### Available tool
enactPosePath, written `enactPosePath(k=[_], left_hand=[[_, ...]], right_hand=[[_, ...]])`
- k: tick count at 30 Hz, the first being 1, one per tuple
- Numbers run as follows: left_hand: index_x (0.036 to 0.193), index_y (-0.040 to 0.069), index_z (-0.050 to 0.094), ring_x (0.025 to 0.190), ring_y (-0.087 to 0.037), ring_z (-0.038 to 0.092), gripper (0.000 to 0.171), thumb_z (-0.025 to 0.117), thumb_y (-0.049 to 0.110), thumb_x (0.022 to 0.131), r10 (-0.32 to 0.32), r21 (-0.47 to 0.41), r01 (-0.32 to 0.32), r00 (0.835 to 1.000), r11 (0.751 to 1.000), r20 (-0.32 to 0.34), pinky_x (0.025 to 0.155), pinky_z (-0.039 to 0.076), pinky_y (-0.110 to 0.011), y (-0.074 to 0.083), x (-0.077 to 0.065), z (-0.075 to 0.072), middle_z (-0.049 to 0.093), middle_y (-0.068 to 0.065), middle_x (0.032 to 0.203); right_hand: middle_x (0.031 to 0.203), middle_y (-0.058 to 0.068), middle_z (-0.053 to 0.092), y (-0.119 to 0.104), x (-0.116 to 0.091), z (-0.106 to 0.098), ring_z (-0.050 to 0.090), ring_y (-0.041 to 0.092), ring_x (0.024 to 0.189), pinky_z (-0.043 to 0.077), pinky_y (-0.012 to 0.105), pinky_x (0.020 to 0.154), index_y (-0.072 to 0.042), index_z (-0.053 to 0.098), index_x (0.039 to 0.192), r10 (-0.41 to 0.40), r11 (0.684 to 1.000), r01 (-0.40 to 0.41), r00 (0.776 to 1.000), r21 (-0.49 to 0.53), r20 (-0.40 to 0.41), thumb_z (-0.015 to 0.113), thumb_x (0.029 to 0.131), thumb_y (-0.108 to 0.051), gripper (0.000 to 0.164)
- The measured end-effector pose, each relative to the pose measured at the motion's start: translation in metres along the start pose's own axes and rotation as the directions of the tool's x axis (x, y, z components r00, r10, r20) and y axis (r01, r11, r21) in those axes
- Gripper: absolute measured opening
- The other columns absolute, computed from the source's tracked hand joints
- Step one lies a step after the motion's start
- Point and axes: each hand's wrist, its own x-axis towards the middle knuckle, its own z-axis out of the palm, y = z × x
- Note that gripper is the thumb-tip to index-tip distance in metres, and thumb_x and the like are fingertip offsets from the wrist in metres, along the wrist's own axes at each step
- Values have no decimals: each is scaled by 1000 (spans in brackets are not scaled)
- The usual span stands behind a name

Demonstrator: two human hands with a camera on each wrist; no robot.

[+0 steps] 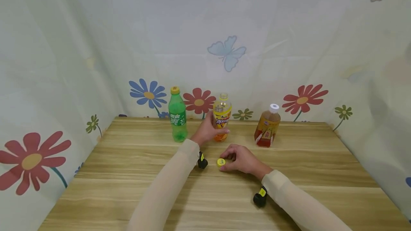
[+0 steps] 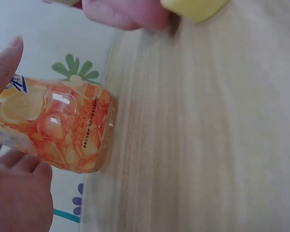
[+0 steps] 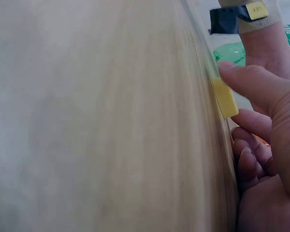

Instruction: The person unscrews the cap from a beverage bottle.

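Observation:
An uncapped, clear bottle of orange drink [image 1: 221, 114] stands upright toward the back of the table. My left hand [image 1: 208, 130] is at its left side, with a straight thumb across the front and the fingers partly hidden behind the bottle. In the left wrist view the thumb [image 2: 7, 63] stretches past the label, with a gap beside it. Lower and nearer, my right hand [image 1: 240, 158] pinches a yellow bottle cap [image 1: 221, 162] at the tabletop. The right wrist view has that cap [image 3: 225, 98] between thumb and index finger.
A green bottle [image 1: 177, 116] with a yellow cap stands left of the orange drink. To the right is a brownish-red drink bottle [image 1: 267, 127] with a white cap. Black cameras with yellow tags sit at both wrists. A flowered curtain [image 1: 192, 16] hangs behind the wooden table [image 1: 112, 188].

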Motion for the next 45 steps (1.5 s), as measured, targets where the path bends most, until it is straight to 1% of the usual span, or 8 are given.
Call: enactPosePath(k=[5, 15, 24, 27, 31, 34, 38, 45], left_hand=[[159, 24, 21, 155, -29, 31, 107, 89, 42, 78, -15, 12, 16, 996, 1000, -84, 125, 29, -54, 5, -14, -4, 35, -8, 164], [158, 22, 23, 156, -28, 29, 98, 86, 38, 83, 11, 51, -2, 984, 999, -177, 125, 29, -52, 21, -44, -9, 31, -7, 167], [154, 15, 27, 152, -26, 33, 85, 79, 34, 90, 116, 59, -105, 966, 993, -233, 126, 28, -45, 36, -75, -6, 34, -7, 158], [150, 13, 32, 146, -24, 38, 77, 78, 34, 92, 170, 75, -155, 949, 985, -265, 126, 30, -43, 39, -84, -2, 39, -7, 153], [144, 8, 38, 139, -26, 43, 68, 78, 26, 92, 318, 132, -291, 901, 948, -296, 122, 35, -47, 43, -92, 4, 43, -12, 144], [141, 3, 39, 134, -31, 46, 65, 78, 21, 92, 413, 163, -382, 873, 910, -261, 117, 40, -53, 48, -98, 10, 45, -14, 137], [142, 4, 37, 131, -36, 49, 66, 76, 19, 92, 470, 147, -449, 865, 881, -174, 112, 45, -56, 56, -103, 19, 45, -14, 137], [145, 8, 41, 129, -22, 53, 63, 75, 20, 94, 466, 202, -454, 885, 868, -18, 114, 45, -37, 65, -101, 42, 53, -9, 136]], right_hand=[[103, 0, 72, 1, 1, -3, 62, 13, 90, 53, 22, 76, -14, 77, 109, 65, 996, -65, 998, 60, 2, 89, 79, -34, 38], [115, 10, 73, -10, -2, -12, 66, 24, 104, 57, 28, 88, -5, 72, 120, 140, 969, -138, 990, 206, 4, 85, 84, -29, 44], [123, 18, 70, -36, -11, -39, 64, 36, 111, 59, 35, 90, -9, 73, 119, 69, 977, -49, 993, 206, -95, 85, 85, -27, 40], [121, 13, 72, -41, -18, -51, 66, 29, 108, 59, 34, 88, -11, 74, 119, 60, 986, -38, 989, 160, -138, 84, 86, -27, 38], [119, 7, 71, -47, -26, -67, 66, 26, 106, 60, 32, 87, -12, 73, 118, 38, 993, -13, 978, 121, -204, 82, 88, -25, 34], [117, 5, 71, -50, -33, -78, 67, 23, 99, 60, 28, 82, -13, 73, 116, 19, 995, 8, 964, 102, -267, 82, 88, -21, 31], [110, 4, 70, -49, -40, -93, 67, 18, 89, 60, 25, 75, -11, 72, 117, -7, 994, 43, 944, 102, -330, 80, 89, -16, 29], [104, 0, 71, -42, -49, -120, 69, 13, 84, 58, 19, 72, -4, 71, 116, 9, 995, 36, 901, 96, -433, 78, 92, -15, 27]])
